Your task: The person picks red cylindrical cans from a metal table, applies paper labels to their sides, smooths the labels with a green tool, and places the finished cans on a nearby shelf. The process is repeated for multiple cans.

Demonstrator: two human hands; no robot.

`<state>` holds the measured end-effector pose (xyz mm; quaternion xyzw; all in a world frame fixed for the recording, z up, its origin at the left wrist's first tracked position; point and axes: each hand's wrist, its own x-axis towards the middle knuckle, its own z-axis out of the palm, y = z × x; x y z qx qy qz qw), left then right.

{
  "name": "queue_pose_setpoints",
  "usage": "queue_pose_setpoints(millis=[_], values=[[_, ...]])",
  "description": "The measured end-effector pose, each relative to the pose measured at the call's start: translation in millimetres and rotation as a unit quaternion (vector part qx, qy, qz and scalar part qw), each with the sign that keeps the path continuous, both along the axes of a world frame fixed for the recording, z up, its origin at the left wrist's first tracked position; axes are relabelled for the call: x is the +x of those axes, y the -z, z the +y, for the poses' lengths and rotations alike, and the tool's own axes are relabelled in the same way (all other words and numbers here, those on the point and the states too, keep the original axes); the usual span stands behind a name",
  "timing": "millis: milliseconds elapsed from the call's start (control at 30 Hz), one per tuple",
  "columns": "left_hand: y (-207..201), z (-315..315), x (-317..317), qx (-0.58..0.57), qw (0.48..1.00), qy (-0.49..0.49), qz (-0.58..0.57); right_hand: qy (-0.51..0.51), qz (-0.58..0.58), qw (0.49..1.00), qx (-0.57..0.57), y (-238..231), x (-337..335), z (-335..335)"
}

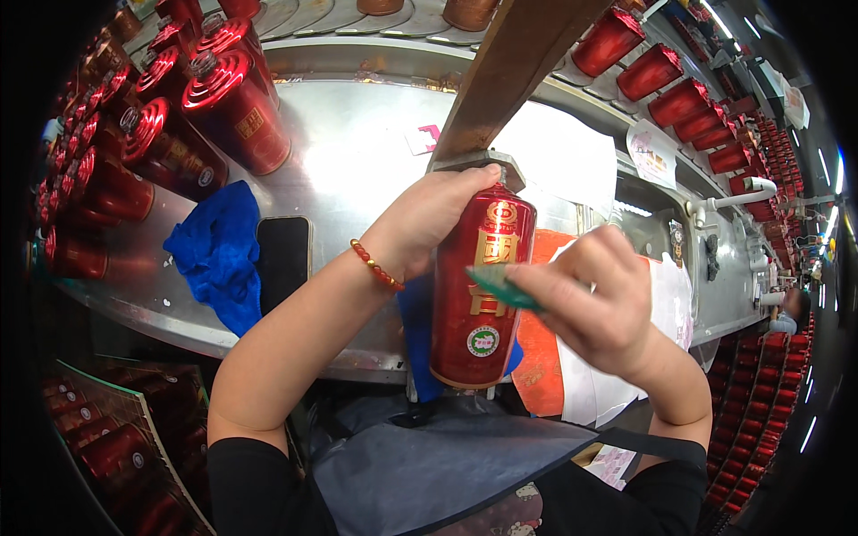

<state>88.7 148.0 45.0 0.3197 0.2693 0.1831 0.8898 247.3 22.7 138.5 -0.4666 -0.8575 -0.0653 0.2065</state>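
A glossy red bottle (454, 313) with gold lettering and a round green-and-white sticker stands in front of me, its base toward my apron. My left hand (438, 210) is closed on its neck end, thumb along the top next to a metal bracket. Pinched in my right hand (601, 299) is a flat green scraper (505, 290), slightly smeared by motion. The scraper lies across the gold lettering; whether it touches the bottle I cannot tell. Behind the bottle's lower part, a blue cloth (417, 330) shows on both sides.
A wooden post (509, 71) rises from the bracket. Left lie a crumpled blue cloth (219, 250) and a dark phone (284, 255), with several red bottles (237, 125) beyond. Right are orange sheets (539, 357), white sheets and a sink tap (737, 196). Red bottles ride a conveyor (559, 85) behind.
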Motion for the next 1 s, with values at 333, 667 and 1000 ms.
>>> queue_pose_setpoints(millis=[333, 667, 1000], values=[[3, 1, 0, 0.01, 1.0, 0.01, -0.003, -0.018, 0.012, 1.0, -0.015, -1, -5, -2], [-2, 0, -1, 0.014, 1.0, 0.001, 0.016, 0.02, 0.031, 0.998, -0.058, -9, 3, 4], [-3, -1, 2, 0.002, 1.0, 0.002, 0.014, -0.108, 0.037, 0.98, -0.16, -6, -23, -27]])
